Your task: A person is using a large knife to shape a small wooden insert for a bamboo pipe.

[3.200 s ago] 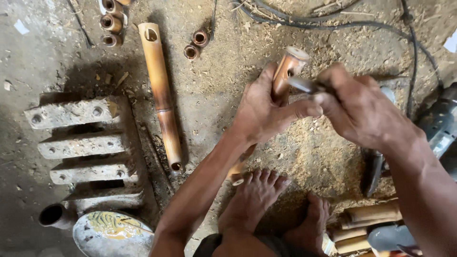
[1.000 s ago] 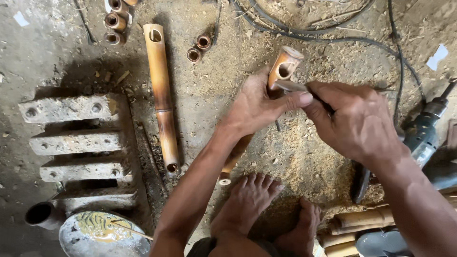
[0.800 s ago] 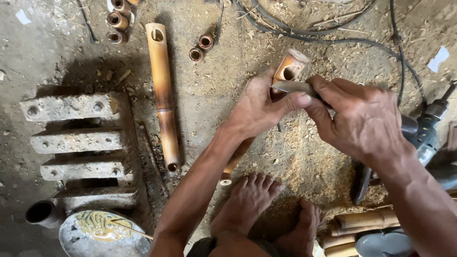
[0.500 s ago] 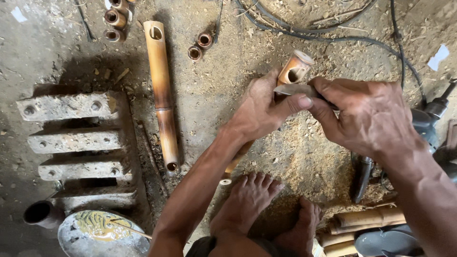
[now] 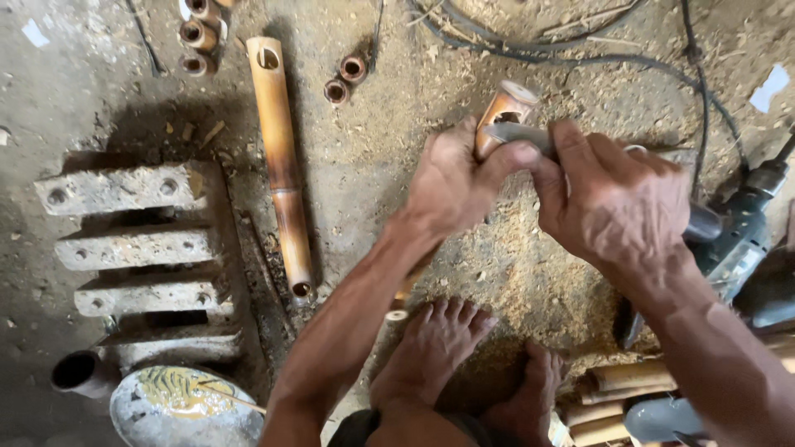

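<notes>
Bamboo tube point(image 5: 502, 112) sits centre-far in the scene, long axis tilted: upper cut end points far-right, lower end runs near-left behind the left wrist toward the bare foot point(image 5: 431, 352). Carved hole near the top faces the camera.

Left hand point(image 5: 451, 182): fingers wrapped tight round the tube below the hole, thumb stretched right, touching the grey tool point(image 5: 520, 132). Forearm comes up from near-centre, angled far-right.

Right hand point(image 5: 617, 199): fingers curled shut on the tool's handle, thumb lying along it toward the hole; tool tip is at the hole's edge. Back of hand faces up, forearm enters from near-right.

Around: second bamboo tube point(image 5: 281, 170) flat on the ground to the left, long axis near-far. Short bamboo offcuts point(image 5: 344, 79) far of it. Sawdust under the hands. Power drill point(image 5: 737, 236) right, cables far.
</notes>
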